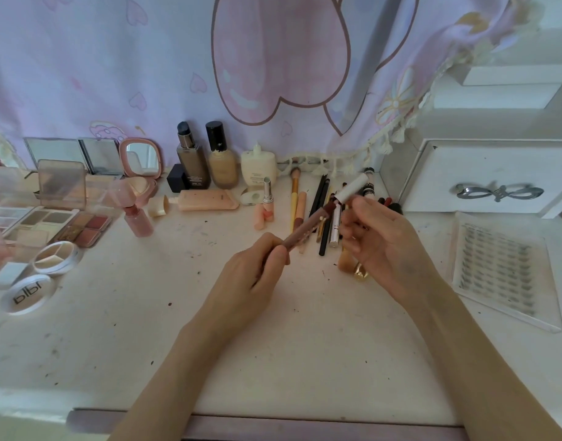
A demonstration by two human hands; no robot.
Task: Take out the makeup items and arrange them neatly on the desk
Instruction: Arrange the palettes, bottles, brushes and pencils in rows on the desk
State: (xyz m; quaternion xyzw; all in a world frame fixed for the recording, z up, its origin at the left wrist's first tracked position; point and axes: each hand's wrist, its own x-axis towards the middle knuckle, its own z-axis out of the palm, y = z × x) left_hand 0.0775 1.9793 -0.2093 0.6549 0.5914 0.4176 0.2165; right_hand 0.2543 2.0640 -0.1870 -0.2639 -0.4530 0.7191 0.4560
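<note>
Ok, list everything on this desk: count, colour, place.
foundation bottles: two, dark and beige, back centre
cream bottle: one, back centre
pink tube: one, lying before the bottles
eyeshadow palettes: several, left
pink mirror: one, back left
round white compacts: two, front left
pencils and brushes: a pile, centre right
lash tray: one, clear, right
white drawer: one, right back
left hand: holds brown lip pencil
right hand: holds white cap

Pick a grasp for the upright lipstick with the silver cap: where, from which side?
Take the lipstick by its silver cap, from above with fingers left and right. It stands upright; the cream bottle sits close behind and a peach tube crowds its base.
</note>
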